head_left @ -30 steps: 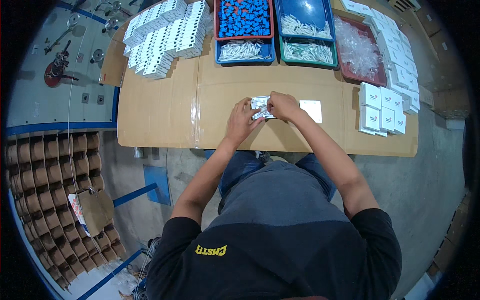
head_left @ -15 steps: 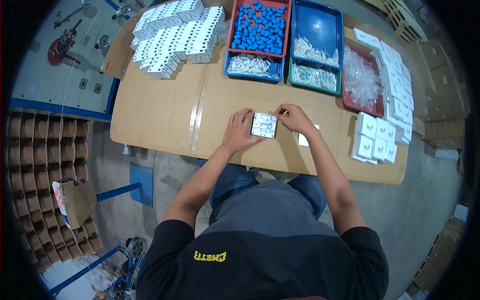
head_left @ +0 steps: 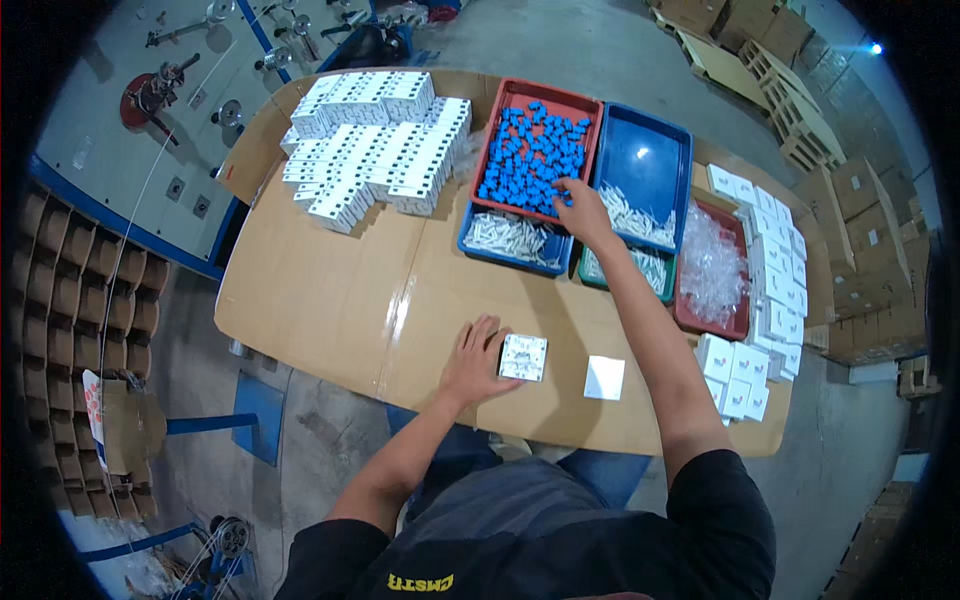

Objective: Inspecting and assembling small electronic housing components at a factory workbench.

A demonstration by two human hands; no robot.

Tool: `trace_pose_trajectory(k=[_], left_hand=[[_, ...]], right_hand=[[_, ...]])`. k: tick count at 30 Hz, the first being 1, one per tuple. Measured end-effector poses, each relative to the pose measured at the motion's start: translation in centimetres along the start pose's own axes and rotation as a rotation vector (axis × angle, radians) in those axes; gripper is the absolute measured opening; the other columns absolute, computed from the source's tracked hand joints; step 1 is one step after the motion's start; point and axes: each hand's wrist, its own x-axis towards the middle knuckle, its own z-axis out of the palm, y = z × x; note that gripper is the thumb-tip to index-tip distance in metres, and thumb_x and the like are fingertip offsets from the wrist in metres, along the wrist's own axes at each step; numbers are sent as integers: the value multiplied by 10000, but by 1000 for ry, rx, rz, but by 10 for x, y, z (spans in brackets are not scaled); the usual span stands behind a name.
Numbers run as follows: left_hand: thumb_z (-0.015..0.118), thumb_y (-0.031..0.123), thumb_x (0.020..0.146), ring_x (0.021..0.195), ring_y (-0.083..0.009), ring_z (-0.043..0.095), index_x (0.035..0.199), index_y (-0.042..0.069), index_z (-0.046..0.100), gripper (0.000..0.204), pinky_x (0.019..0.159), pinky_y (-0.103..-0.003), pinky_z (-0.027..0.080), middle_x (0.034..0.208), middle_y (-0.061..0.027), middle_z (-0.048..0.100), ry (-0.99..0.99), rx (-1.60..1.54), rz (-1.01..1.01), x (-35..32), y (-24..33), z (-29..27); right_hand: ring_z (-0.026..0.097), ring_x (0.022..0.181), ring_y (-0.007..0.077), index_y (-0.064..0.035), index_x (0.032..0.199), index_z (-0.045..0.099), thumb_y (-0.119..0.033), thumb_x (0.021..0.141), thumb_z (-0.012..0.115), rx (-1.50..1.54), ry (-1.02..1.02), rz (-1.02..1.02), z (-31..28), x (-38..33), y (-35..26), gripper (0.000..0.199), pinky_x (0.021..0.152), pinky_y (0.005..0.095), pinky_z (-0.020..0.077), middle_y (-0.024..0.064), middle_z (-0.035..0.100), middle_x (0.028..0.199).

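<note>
My left hand (head_left: 474,366) rests on the cardboard-covered table, its thumb and fingers curved around the left side of a white square unit (head_left: 523,357). Small dark and greyish details show on that unit's upper face. Farther away, my right hand (head_left: 584,213) reaches over the near right corner of a red tray (head_left: 597,120) of small blue plastic pieces (head_left: 530,150). Its fingertips come together beside the nearest blue pieces; whatever is between them is too small to tell. A flat white square plate (head_left: 604,378) lies right of the unit.
Blue trays (head_left: 645,140) and a green tray (head_left: 655,285) hold thin whitish pieces. A red tray (head_left: 741,325) is heaped with clear plastic bags (head_left: 712,265). White boxes are stacked at the far left (head_left: 375,150) and along the right (head_left: 775,260). Table edge (head_left: 500,432) lies near my body.
My right hand has left the white unit and moved forward to the red tray of blue pieces. My left hand stays at the unit. The view has shifted, showing more beyond the table.
</note>
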Motion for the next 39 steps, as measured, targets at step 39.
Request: trace_pose_trajectory(k=[39], left_hand=[[699, 708, 775, 1524, -336, 260, 1487, 43, 441, 1007, 1254, -534, 154, 1567, -198, 368, -137, 55, -25, 0, -2, 1]], right_hand=[[673, 1163, 263, 49, 1374, 516, -121, 1061, 546, 1849, 7, 92, -93, -48, -82, 357, 1043, 365, 558, 198, 657, 1277]])
